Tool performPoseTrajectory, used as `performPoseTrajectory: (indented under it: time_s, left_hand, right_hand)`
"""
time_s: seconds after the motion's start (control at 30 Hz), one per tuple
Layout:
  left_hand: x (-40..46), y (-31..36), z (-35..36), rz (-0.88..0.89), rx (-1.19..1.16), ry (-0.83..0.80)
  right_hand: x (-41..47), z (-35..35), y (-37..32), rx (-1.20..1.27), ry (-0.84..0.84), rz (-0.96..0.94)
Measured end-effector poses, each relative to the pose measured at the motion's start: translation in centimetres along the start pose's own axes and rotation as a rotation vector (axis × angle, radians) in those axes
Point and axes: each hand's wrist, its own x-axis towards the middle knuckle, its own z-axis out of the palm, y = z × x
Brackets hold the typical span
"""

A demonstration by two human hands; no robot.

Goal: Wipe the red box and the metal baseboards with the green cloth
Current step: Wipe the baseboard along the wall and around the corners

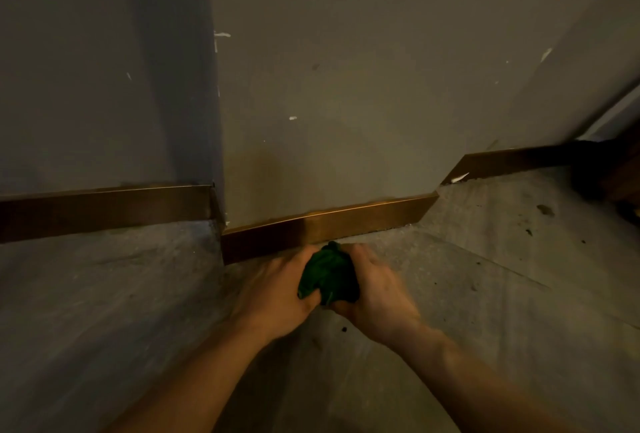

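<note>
I see my left hand (273,290) and right hand (375,289) both clenched on the bunched green cloth (327,275) between them, low on the grey floor (485,277). At twelve o'clock, just beyond it, runs the metal baseboard (363,219).

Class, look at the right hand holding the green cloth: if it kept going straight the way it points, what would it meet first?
Most likely the metal baseboard just ahead of the right hand and green cloth; the remaining gap is hard to judge.
</note>
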Motion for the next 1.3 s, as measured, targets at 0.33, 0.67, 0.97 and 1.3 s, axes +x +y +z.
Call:
performPoseTrajectory:
  time_s: [0.33, 0.67, 0.97, 1.3]
  left_hand:
    - [0.4, 1.3, 1.3, 0.119, 0.172, 0.000]
    - [3.0, 4.9, 2.2, 0.300, 0.275, -0.024]
    - [3.2, 6.3, 0.2, 0.257, 0.373, 0.061]
    - [5.4, 10.6, -2.1, 0.191, 0.642, -0.011]
  right_hand:
    - [-1.6, -0.4, 0.5, -0.306, -0.038, 0.001]
    - [-3.2, -3.7, 2.1, -0.341, -0.029, 0.147]
    - [-1.6, -4.9, 2.1, -0.293, 0.026, 0.100]
    - [0.1, -7.3, 4.8, -0.134, 0.037, 0.001]
